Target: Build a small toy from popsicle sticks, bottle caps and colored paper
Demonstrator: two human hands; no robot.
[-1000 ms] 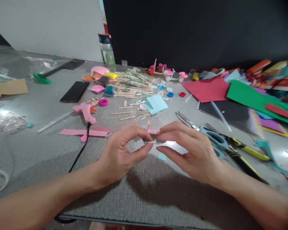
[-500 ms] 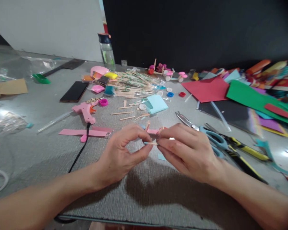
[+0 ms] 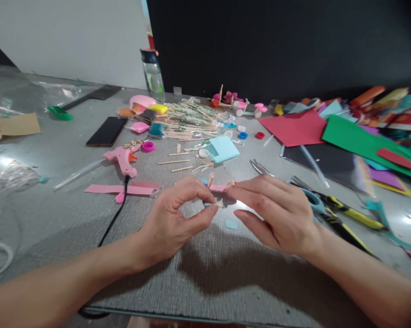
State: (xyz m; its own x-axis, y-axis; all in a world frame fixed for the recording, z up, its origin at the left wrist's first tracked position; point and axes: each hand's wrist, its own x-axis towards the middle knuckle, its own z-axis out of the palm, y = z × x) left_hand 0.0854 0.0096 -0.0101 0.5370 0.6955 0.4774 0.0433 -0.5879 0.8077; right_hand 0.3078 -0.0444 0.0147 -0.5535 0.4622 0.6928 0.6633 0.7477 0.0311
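Observation:
Between thumb and forefinger, my left hand [image 3: 183,214] pinches a short thin wooden stick [image 3: 219,205] with a light-blue piece along it. My right hand [image 3: 276,216] is just to its right, thumb and fingers apart, with nothing seen between them. Behind both hands lies a small pink strip [image 3: 219,187] with upright wooden bits at its ends, partly covered by my right fingertips. Whether those fingertips touch it, I cannot tell. A small light-blue paper piece [image 3: 231,224] rests on the table below the gap between my hands.
A pink glue gun [image 3: 121,159] with a black cord lies left, near a phone [image 3: 106,131]. Scissors [image 3: 312,200] and yellow-black pliers [image 3: 355,213] are close to my right hand. Behind are wooden sticks [image 3: 191,116], a bottle [image 3: 153,75], and red [image 3: 296,128] and green sheets.
My right thumb and fingers have parted and let go of the stick's right end. The left hand keeps its pinch in the same place. More of the light-blue paper piece now shows.

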